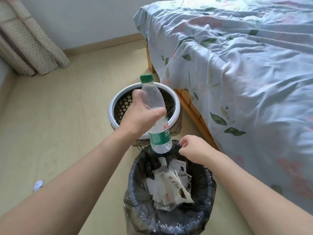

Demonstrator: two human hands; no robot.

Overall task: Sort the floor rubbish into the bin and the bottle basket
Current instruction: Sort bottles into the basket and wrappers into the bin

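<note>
My left hand (142,112) grips a clear plastic bottle (159,133) with a green cap and a green label. The bottle is upright in the air, between the two containers. Beyond it stands the bottle basket (113,106), dark perforated walls under a white rim. In front of me is the bin (208,187), lined with a black bag and holding torn paper and a white wrapper (176,189). My right hand (194,148) hovers over the bin's far rim with its fingers loosely curled, holding nothing. A small crumpled scrap (38,184) lies on the floor at the left.
A bed (237,73) with a light floral sheet fills the right side, its wooden frame close to both containers. Folded dotted bedding (32,48) leans in the far left corner. Pale wood floor (59,116) spreads to the left.
</note>
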